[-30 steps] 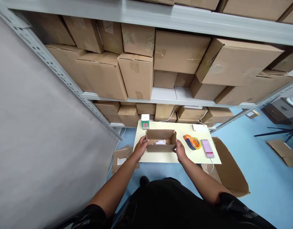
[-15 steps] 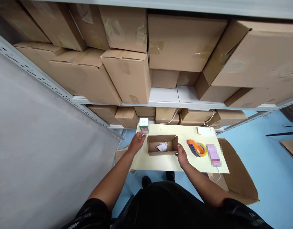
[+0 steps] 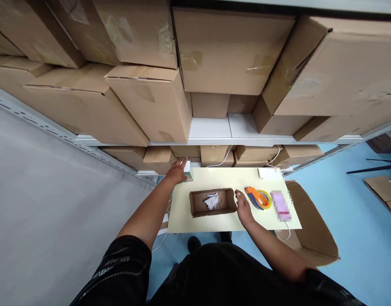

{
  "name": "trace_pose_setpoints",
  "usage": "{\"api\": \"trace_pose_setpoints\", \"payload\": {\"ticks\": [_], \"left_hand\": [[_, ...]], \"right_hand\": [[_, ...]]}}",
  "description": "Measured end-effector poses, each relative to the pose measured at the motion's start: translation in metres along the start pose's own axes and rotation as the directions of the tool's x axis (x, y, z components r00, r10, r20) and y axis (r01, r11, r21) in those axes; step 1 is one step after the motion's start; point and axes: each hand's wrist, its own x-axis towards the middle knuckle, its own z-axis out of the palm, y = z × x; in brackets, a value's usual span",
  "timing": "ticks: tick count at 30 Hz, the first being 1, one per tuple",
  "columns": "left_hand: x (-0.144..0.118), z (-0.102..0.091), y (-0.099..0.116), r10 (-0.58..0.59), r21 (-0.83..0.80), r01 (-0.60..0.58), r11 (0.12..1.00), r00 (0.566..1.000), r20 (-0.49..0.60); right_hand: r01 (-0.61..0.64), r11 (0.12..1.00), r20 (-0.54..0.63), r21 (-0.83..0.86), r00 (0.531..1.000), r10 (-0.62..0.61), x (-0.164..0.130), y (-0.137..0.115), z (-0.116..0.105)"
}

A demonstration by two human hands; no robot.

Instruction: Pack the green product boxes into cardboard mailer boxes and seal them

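A small white and green box [image 3: 188, 175] stands at the table's back left corner. My left hand [image 3: 176, 171] is closed about its left side, partly hiding it. In front of me lies a narrow open cardboard box [image 3: 198, 209], slightly tilted in direction, with white paper tags [image 3: 211, 201] and a thin cord inside. My right hand [image 3: 243, 208] is at the right end of that carton, fingers stretched upward and holding nothing. Whether its fingertips touch the carton wall I cannot tell.
On the pale table [image 3: 182, 223] lie an orange tape dispenser [image 3: 256, 196], a yellow tape roll [image 3: 268, 200] and a blurred pink item [image 3: 281, 205] with a cable. A white block [image 3: 268, 173] sits behind. Shelves of cartons [image 3: 144, 102] rise ahead; a large open carton [image 3: 316, 229] stands right.
My left hand has moved from in front of the small box onto its side. The open carton has shifted nearer me and turned a little. My right hand has loosened from its end.
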Motion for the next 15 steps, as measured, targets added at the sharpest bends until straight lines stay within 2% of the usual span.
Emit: {"api": "trace_pose_setpoints", "payload": {"ticks": [3,8,11,15], "left_hand": [[0.006,0.005,-0.002,-0.018,-0.013,0.018,1.0,1.0,-0.023],[0.006,0.003,-0.007,0.029,-0.053,-0.033,0.998,0.997,-0.066],[-0.002,-0.006,-0.014,0.017,-0.131,-0.034,0.991,0.992,-0.128],[-0.02,-0.024,-0.026,-0.104,-0.349,0.015,0.937,0.966,-0.237]], "right_hand": [[-0.065,0.998,-0.001,-0.012,0.998,0.065,-0.001,-0.014,-0.002],[-0.039,0.999,-0.015,-0.028,0.999,0.039,-0.003,-0.026,-0.005],[0.026,0.999,-0.044,-0.045,0.999,-0.028,-0.002,-0.026,-0.007],[0.174,0.982,-0.082,-0.076,0.98,-0.18,0.0,-0.031,-0.006]]}}
